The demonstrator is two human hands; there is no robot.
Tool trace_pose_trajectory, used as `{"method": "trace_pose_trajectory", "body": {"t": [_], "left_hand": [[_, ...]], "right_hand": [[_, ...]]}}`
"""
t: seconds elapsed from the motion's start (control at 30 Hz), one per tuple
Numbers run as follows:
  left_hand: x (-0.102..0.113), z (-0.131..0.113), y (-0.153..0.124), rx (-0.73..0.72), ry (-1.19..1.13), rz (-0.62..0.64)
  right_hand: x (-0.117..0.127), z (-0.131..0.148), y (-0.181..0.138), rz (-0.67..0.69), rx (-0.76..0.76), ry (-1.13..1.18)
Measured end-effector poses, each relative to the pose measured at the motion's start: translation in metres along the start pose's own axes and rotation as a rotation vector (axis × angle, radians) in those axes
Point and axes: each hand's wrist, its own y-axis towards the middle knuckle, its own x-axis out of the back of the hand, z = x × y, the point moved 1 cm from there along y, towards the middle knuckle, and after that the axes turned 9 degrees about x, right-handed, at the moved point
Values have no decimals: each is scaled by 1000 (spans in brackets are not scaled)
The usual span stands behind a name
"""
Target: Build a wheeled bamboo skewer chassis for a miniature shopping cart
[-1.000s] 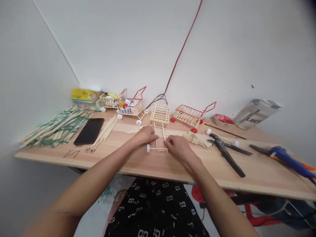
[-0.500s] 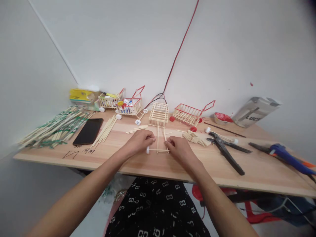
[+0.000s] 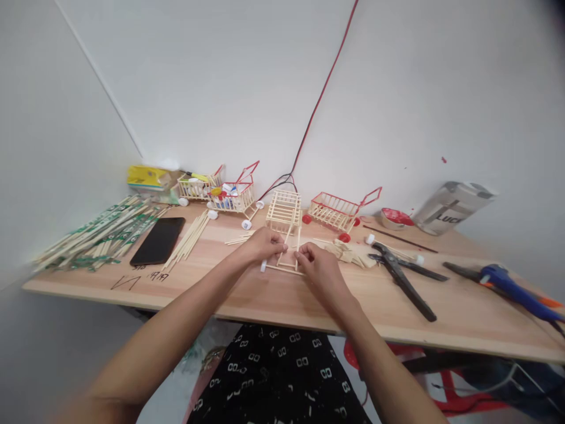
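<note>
From my head camera, I look down at my two hands working close together over the desk [image 3: 247,297]. My left hand [image 3: 263,244] has its thumb and fingertips drawn into a narrow pinch on the left stick [image 3: 287,234], which slants towards the right at its far end. My right hand [image 3: 320,265] pinches the right stick [image 3: 299,238] in the same narrow way, and that one runs straighter. Their near ends lie at a cross stick [image 3: 272,268] with a white cap [image 3: 263,266] at its left end. The sticks reach forward to the small slatted stick basket [image 3: 285,207]; I cannot tell whether their far ends touch it.

To my right lie wood scraps [image 3: 351,253] and black-handled pliers [image 3: 404,281]; to my left, a loose bunch of bare sticks [image 3: 188,240] beside a phone [image 3: 158,241].

I judge the step in hand to be lining up the two long sticks with the cross stick. The next move seems to call for a light, steady pinch: straightening the left stick without nudging the cross stick or the right one.
</note>
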Motion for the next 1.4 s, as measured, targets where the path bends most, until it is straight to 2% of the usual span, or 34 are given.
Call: {"method": "trace_pose_trajectory", "body": {"t": [0.2,0.5,0.67,1.0,1.4], "left_hand": [[-1,2,4,27,-46,-35],[-3,-2,5,102,-183,32],[-6,0,6,144,-142,50],[-4,5,9,115,-63,120],[-6,9,12,109,12,91]], "right_hand": [[-5,-5,1,-57,-35,49],[-7,-9,1,-45,-57,35],[-9,-15,1,16,-79,-1],[-7,-15,0,69,-106,-90],[-5,-8,3,149,-101,-256]]}}
